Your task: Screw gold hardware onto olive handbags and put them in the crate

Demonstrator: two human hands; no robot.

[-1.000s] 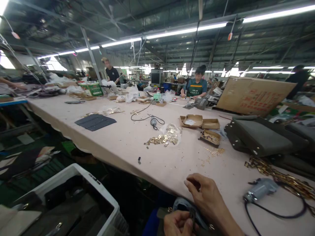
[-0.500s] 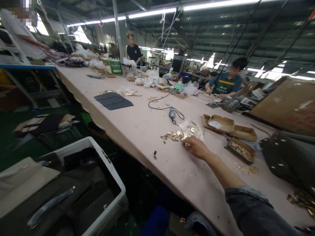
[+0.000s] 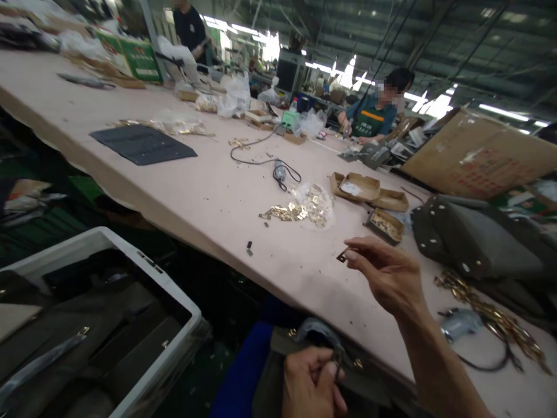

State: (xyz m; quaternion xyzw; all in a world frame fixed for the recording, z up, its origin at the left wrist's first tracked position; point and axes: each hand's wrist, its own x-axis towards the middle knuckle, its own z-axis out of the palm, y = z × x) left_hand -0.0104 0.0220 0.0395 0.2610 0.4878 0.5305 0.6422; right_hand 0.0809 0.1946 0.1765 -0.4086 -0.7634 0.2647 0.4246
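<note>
My right hand (image 3: pixel 387 270) is raised over the table, pinching a small gold metal plate (image 3: pixel 342 255) with a hole between thumb and fingertips. Low in the view, my left hand (image 3: pixel 311 380) is closed at the dark olive bag (image 3: pixel 272 371) on my lap. A narrow dark piece shows at its fingertips, too unclear to name. The bag's curved handle (image 3: pixel 319 330) looks wrapped in clear plastic, with gold fittings near it. Beyond my right hand, more gold metal plates (image 3: pixel 285 212) lie loose, spilling from a clear plastic bag (image 3: pixel 326 200).
Left of me stands a white crate (image 3: pixel 194 322) of dark bags. The table (image 3: pixel 209 217) carries a dark flat panel (image 3: pixel 143 145), a corded tool (image 3: pixel 279 170), cardboard trays (image 3: pixel 363 186), a dark bag (image 3: pixel 465 244) and a grey corded tool (image 3: pixel 461 325). A co-worker (image 3: pixel 369 119) sits across.
My right hand has drawn back from the pile of gold plates, towards me, with one plate in its fingers. My left hand has come into view. The camera has turned right and down.
</note>
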